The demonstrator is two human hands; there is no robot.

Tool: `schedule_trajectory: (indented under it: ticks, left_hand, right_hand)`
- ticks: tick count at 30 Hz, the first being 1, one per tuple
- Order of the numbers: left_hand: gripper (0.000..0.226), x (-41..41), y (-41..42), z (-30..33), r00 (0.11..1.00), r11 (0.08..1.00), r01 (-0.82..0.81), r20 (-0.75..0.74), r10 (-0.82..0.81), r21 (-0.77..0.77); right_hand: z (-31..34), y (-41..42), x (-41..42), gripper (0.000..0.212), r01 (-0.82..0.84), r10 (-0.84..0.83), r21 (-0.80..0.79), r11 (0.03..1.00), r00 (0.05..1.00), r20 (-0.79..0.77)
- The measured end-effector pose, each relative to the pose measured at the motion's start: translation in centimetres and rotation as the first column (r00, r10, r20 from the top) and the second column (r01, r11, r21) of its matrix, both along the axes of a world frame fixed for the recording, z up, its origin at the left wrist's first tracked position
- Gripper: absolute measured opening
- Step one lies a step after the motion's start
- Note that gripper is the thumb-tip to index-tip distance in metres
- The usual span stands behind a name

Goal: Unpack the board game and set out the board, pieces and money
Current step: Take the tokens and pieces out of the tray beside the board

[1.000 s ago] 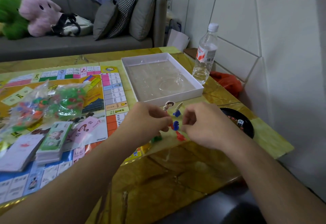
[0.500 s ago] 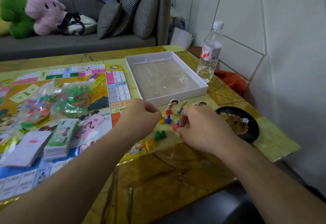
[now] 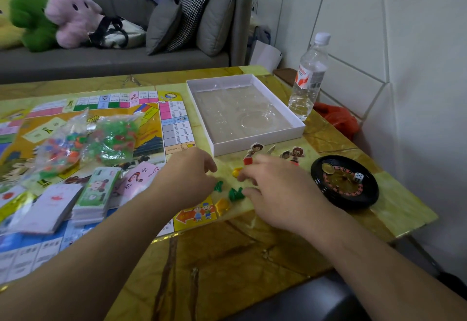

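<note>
Reaching over the yellow marbled table (image 3: pixel 252 257), the left hand (image 3: pixel 187 179) and right hand (image 3: pixel 278 194) hovered with loosely curled fingers near small green plastic stands (image 3: pixel 235 193); whether either pinched one, I cannot tell. The colourful printed game board (image 3: pixel 101 118) lay along the left edge, a stack of paper money (image 3: pixel 94 196) upon it, and the white cardboard box tray (image 3: pixel 255 141) toward the far edge.

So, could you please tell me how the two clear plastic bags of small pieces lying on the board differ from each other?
The left clear plastic bag of mixed pieces holds orange, red, blue and green bits, while the right clear plastic bag of green pieces holds mostly green ones with a few red. The left bag lies nearer the stack of white cards; the right bag lies nearer the white box tray. Both lie unopened and crumpled on the colourful game board, side by side.
</note>
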State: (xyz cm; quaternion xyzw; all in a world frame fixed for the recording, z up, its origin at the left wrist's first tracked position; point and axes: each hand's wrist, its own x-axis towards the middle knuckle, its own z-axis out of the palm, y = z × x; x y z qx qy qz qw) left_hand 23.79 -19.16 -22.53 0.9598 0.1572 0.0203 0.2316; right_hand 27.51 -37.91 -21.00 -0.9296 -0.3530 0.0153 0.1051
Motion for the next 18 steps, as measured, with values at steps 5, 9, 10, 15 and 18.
schedule_trajectory:
  ticks: [5, 9, 10, 15, 18]
  left_hand:
    - [0.010, 0.1, -0.1, -0.9, 1.000, 1.000, -0.006, -0.008, 0.006, 0.009]
    - [0.011, 0.0, 0.1, -1.3, 0.999, 0.999, -0.024, 0.042, 0.025, -0.022]
    - [0.012, 0.0, 0.2, -1.3, 0.997, 0.999, -0.031, 0.070, 0.033, -0.038]
    - [0.017, 0.1, 0.5, -0.9, 0.990, 0.975, -0.014, 0.130, 0.044, -0.223]
    - [0.014, 0.2, 0.6, -0.6, 0.993, 0.975, 0.023, 0.114, 0.003, -0.223]
  right_hand:
    - [-1.5, 1.8, -0.1, 0.035, -0.043, 0.045, -0.039, 0.998, 0.996, 0.071]
    - [-1.5, 2.4, -0.4, 0.035, -0.058, 0.061, -0.041, 0.997, 0.996, 0.060]
    - [-1.4, 2.4, -0.5, 0.033, -0.062, 0.064, -0.038, 0.997, 0.996, 0.055]
    - [-0.9, 2.4, -0.8, 0.015, -0.032, 0.030, 0.038, 0.999, 0.998, 0.052]
    - [-1.1, 2.7, -0.2, 0.010, -0.041, 0.033, 0.077, 0.996, 0.994, 0.109]
